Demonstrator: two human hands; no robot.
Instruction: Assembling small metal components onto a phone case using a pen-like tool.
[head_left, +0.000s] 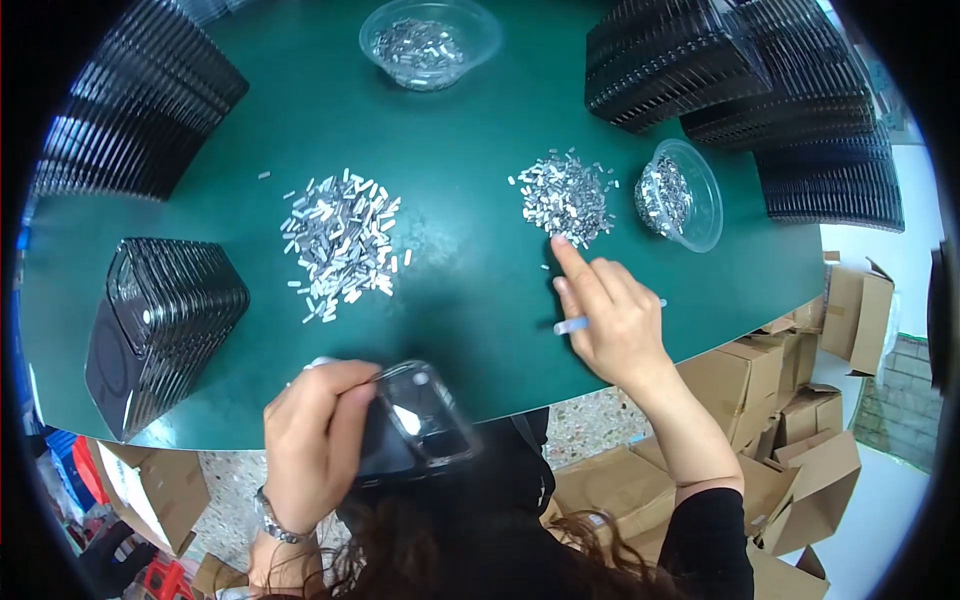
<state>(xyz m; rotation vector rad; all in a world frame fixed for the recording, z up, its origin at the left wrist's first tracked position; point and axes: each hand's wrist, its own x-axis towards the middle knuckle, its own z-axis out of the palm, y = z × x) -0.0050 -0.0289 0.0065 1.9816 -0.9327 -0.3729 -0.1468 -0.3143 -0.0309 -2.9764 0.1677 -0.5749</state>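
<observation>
Silvery metal pieces (566,197) lie at right hand's (612,318) fingertip.

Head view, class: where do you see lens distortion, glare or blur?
Head view: the green table has an edge that bows strongly and the corners go black, as a fisheye lens gives; glare glints on the clear-lidded case in the left hand; that case looks slightly blurred.
</observation>
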